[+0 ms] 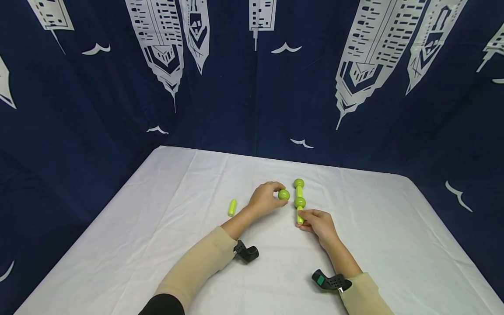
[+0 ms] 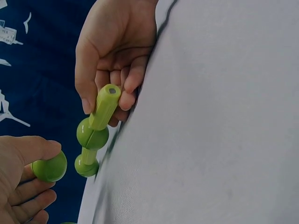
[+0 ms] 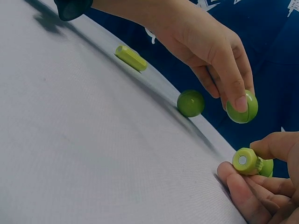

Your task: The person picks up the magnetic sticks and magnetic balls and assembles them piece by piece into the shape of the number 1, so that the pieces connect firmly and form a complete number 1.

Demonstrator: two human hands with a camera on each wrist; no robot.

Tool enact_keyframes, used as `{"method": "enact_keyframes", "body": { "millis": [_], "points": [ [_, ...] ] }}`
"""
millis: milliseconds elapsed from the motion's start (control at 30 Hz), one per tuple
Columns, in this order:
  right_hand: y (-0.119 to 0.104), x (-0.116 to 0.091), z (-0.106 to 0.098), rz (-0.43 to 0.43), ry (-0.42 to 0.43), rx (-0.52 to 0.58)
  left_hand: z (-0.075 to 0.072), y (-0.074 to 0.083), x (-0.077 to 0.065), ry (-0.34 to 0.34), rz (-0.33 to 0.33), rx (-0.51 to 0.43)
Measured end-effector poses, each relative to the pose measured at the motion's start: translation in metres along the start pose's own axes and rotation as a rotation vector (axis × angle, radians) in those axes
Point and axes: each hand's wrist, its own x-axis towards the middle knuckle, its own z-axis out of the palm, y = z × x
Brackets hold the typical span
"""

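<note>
My left hand [image 1: 265,199] pinches a green ball [image 1: 284,195] between thumb and fingers, just left of a joined chain of balls and rods. In that chain, two green balls [image 1: 299,202] alternate with two yellow-green rods. My right hand [image 1: 320,225] grips the near rod [image 2: 105,106] with thumb and fingertips. The rod's free end [image 3: 242,160] shows a small grey disc in its middle. In the left wrist view, the held ball [image 2: 50,166] is apart from the chain.
A loose yellow-green rod [image 1: 232,208] lies on the white-covered table [image 1: 149,245], left of my left hand. Another green ball [image 3: 190,103] rests on the table, visible in the right wrist view. Behind the table hangs a dark blue curtain [image 1: 236,109] with white prints.
</note>
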Motion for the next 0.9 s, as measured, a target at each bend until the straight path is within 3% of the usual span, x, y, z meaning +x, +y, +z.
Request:
{"method": "enact_keyframes", "body": {
  "millis": [433,900],
  "points": [
    [0.002,0.001,-0.001,-0.023,-0.011,-0.003,0.003,0.010,-0.019,-0.010,0.089,-0.054],
    [0.002,0.000,-0.001,-0.027,-0.010,-0.008,0.003,0.019,-0.031,-0.065,0.122,-0.079]
  ]
}}
